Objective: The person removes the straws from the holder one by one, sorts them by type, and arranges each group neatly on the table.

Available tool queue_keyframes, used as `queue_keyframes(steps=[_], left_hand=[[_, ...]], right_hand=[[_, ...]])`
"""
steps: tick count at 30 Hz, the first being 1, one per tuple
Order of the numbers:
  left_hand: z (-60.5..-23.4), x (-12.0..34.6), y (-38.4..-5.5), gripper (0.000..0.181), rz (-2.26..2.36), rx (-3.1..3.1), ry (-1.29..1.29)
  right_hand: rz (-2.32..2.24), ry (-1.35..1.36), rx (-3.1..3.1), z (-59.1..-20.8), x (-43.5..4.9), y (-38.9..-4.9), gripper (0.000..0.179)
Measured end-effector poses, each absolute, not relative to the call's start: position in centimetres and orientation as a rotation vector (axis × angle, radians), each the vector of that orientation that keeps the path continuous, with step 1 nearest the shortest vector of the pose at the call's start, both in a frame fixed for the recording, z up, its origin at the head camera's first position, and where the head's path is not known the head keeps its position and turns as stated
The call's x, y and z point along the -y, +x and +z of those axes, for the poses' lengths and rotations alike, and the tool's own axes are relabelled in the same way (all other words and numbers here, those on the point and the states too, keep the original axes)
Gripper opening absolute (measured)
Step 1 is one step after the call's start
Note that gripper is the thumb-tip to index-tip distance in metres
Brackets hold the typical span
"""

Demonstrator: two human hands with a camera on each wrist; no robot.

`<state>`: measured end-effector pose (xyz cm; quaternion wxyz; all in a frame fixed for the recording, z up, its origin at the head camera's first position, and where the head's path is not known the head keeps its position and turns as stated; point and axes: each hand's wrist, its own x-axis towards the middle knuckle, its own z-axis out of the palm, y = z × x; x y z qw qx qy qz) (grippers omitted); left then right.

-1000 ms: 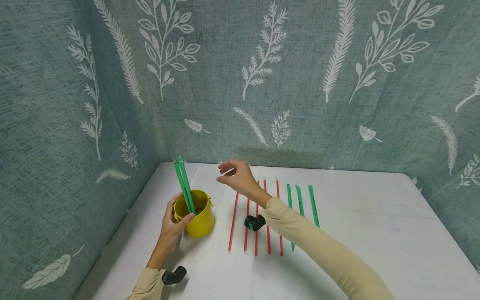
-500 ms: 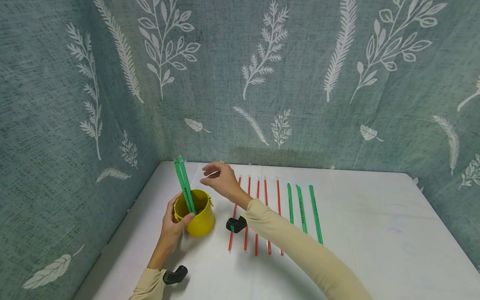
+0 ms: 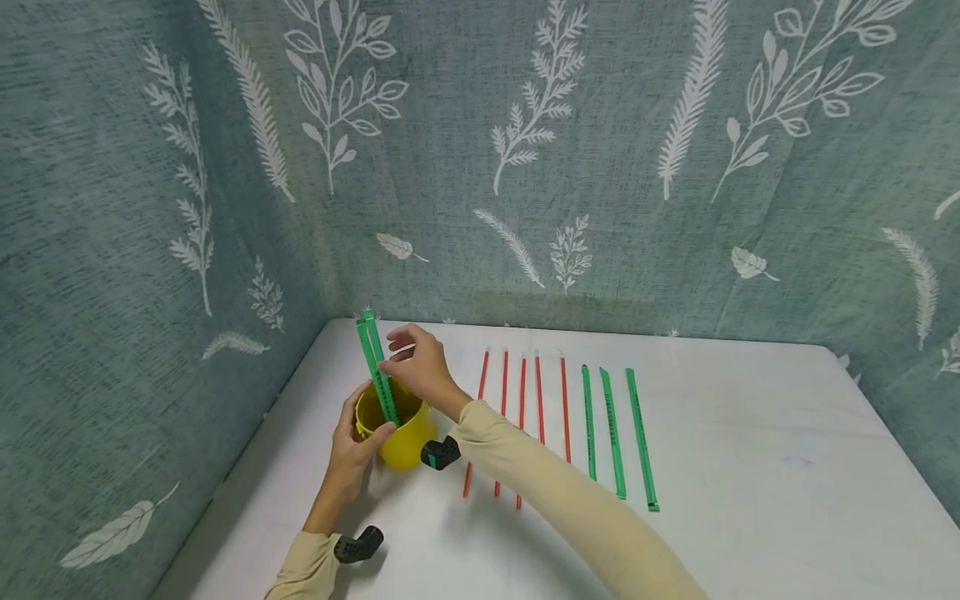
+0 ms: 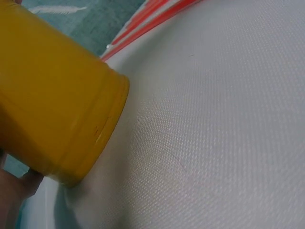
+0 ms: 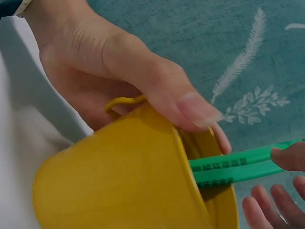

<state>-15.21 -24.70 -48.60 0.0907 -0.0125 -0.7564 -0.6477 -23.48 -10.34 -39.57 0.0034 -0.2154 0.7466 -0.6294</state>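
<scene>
My left hand (image 3: pixel 354 457) grips a small yellow bucket (image 3: pixel 408 443) at the left of the table, its thumb over the near rim. Two green wrapped straws (image 5: pixel 221 175) with dark print lean together inside the bucket and stick out well above it. My right hand (image 3: pixel 423 367) is over the far side of the bucket, beside the straws. In the right wrist view its thumb (image 5: pixel 290 156) overlaps the upper straw, while the other fingers are parted and loosely bent below. The left wrist view shows the bucket's side and base (image 4: pixel 71 109), with only a bit of the left hand.
Several thin red straws (image 3: pixel 565 400) lie in a row right of the bucket, partly hidden by the right sleeve (image 3: pixel 555 492). Three green wrapped straws (image 3: pixel 642 437) lie further right on the white table (image 3: pixel 750 500). A patterned curtain (image 3: pixel 450 167) stands behind.
My right hand has moved left from above the red straws to the green straws in the bucket. The left hand keeps its hold on the bucket.
</scene>
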Motion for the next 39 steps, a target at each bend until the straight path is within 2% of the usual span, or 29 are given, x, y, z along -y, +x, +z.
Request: queue_keyframes(steps=[6,10,15,24,32,39], left_hand=[[-48.8,24.8,-15.2,0.071,-1.910,2.246,-0.046],[-48.8,24.7,-15.2,0.070,-1.913,2.235,-0.069],[-48.9,24.5,-15.2,0.070,-1.927,2.219,-0.078],[-48.8,24.6,-15.2,0.071,-1.917,2.221,-0.061],[-48.8,24.7,-15.2,0.071,-1.939,2.200,-0.063],[-48.8,24.6,-15.1,0.072,-1.943,2.196,-0.071]], right_hand=[[-1.955,-0.695,-2.381,-40.1,11.6,-23.3,0.038],[-1.967,-0.709,-2.433,-40.2,12.1,-23.2,0.031],[-1.990,-0.708,-2.462,-40.3,12.1,-23.1,0.024],[-2.074,-0.746,-2.463,-39.8,11.3,-23.3,0.023],[-2.234,-0.805,-2.426,-37.9,9.8,-23.3,0.024],[-2.364,-0.898,-2.332,-34.3,7.8,-21.5,0.026]])
